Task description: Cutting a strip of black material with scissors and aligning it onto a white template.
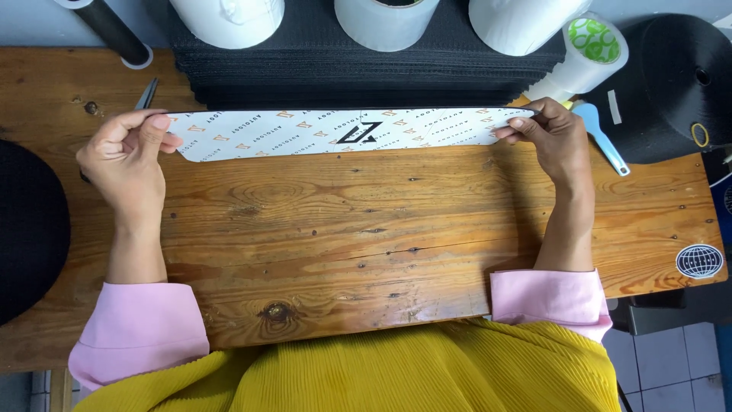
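Observation:
I hold a long, narrow white strip [343, 133] with a repeating orange pattern and a black mark at its middle, stretched flat above the wooden table [366, 236]. My left hand [130, 156] pinches its left end between thumb and fingers. My right hand [553, 137] grips the right end the same way. The strip lies level, just in front of a stack of black mesh sheets [358, 65]. Both wrists show pink cuffs over a yellow garment.
Three white rolls [385, 19] stand on the black stack at the back. A roll with a green-patterned end [587, 49], a light blue tool [606, 137] and a black spool [675, 84] sit at right. Scissors [146, 93] peek out at left, a black round object [30, 229] beyond.

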